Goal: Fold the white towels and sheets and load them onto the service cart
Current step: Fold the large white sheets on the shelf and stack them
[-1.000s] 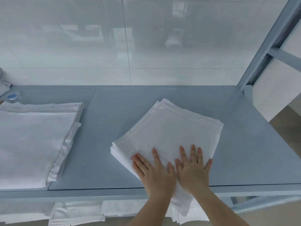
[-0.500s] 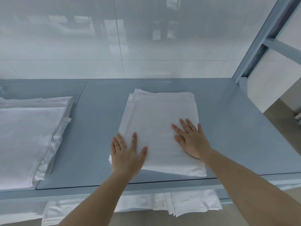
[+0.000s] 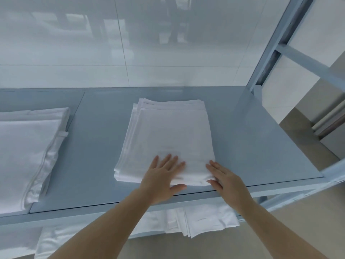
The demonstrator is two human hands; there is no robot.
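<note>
I see the folded towel squared on the cart's top shelf, left hand and right hand flat with fingers spread on its near edge; second stack loaded, more linen below.

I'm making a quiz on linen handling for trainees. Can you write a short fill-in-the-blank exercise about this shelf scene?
1. Both hands lie with straight fingers on the ____ edge of the folded white stack in the middle of the blue shelf.
2. The left hand and right hand are both ____, gripping nothing.
3. A second pile of white linen lies to the ____ of the middle stack.
4. More white cloth lies on the level ____ this shelf.

Missing words: near; open; left; below
</note>
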